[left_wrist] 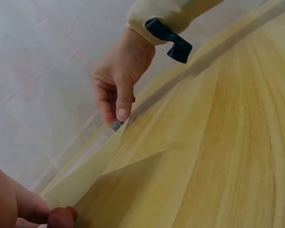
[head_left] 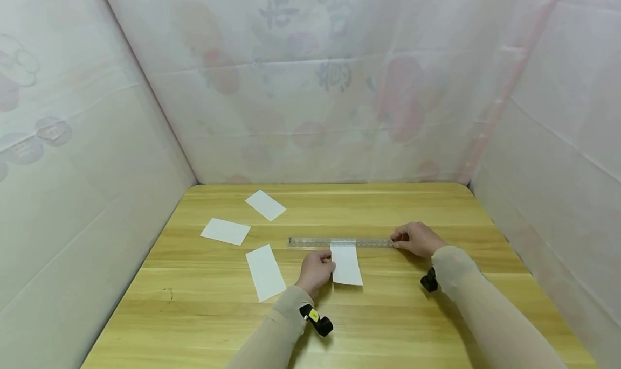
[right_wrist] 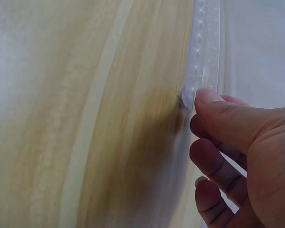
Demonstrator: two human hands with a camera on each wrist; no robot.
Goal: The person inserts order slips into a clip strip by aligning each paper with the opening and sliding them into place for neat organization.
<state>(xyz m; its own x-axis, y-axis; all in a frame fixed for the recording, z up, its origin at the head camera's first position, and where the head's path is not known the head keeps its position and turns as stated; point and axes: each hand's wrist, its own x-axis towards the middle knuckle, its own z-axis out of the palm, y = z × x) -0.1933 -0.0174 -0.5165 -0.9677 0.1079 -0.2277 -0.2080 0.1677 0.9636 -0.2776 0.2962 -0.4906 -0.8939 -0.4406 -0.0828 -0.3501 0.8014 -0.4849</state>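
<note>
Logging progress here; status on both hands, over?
Left hand pinches white rectangular paper sheet. Right hand grips long clear plastic strip. Leftward, three white sheets, not blocking.

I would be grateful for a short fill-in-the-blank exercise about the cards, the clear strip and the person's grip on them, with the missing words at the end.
1. On the table, ____ cards lie untouched, left of the clear strip.
2. The person's ____ grip holds the strip's right end in the head view.
3. The person's ____ grip pinches the fourth card.
4. All four cards share one colour: ____.

Missing words: three; right; left; white.
</note>
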